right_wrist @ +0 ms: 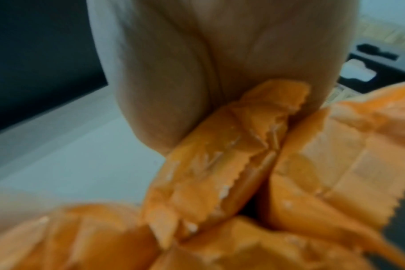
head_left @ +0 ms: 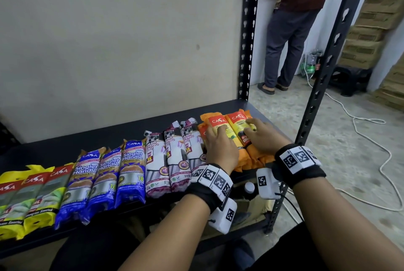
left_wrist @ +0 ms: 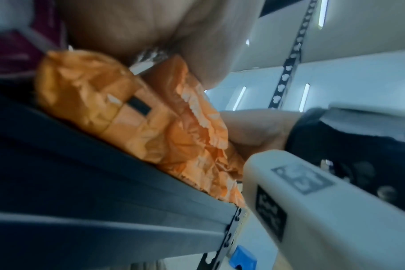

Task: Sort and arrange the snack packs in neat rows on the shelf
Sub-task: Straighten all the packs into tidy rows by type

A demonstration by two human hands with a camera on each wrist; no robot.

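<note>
Resting flat on the orange packs (head_left: pixel 238 139) at the shelf's (head_left: pixel 109 135) right end, both hands, left hand (head_left: pixel 219 147) and right hand (head_left: pixel 263 136), press down with fingers spread, gripping nothing.

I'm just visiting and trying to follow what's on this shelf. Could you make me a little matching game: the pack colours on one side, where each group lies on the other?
Packs:
1. yellow packs
2. blue packs
3. white and maroon packs
4. orange packs

Places:
A. under both hands, right end of the shelf
B. far left end
C. just left of the orange ones
D. between yellow and white

Pairs: 1-B, 2-D, 3-C, 4-A
</note>
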